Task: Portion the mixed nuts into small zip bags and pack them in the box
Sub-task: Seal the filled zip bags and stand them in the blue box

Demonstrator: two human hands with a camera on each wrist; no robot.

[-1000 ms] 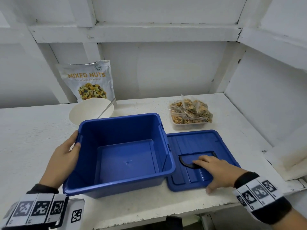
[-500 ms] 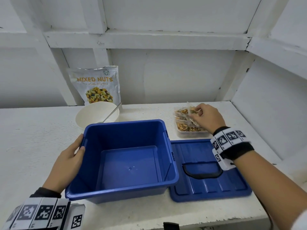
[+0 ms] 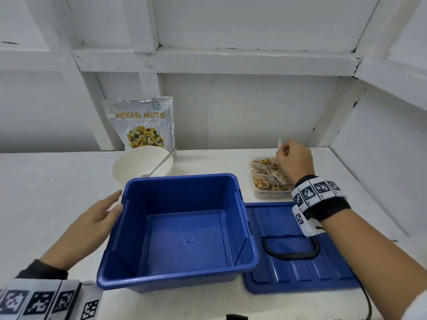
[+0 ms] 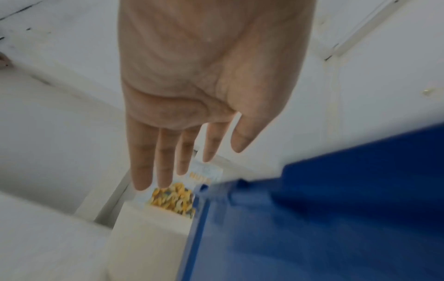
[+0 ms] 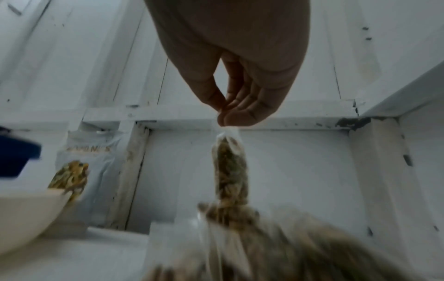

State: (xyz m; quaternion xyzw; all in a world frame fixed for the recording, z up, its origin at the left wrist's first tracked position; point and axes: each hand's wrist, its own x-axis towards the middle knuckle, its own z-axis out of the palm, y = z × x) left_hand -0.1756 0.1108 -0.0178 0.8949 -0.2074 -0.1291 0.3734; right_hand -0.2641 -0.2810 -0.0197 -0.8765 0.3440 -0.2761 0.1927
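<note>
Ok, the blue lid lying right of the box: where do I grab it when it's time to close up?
Take the blue lid by its black handle, coming straight down from above. The lid lies flat on the white table with the handle facing up. The right hand, now pinching a zip bag, is the nearer one.

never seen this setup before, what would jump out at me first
The big blue box stands open and empty at the table's front, its lid lying flat to its right. The left hand rests open against the box's left wall. Behind the lid, the right hand pinches a small zip bag of nuts above a clear tub of filled bags.
</note>
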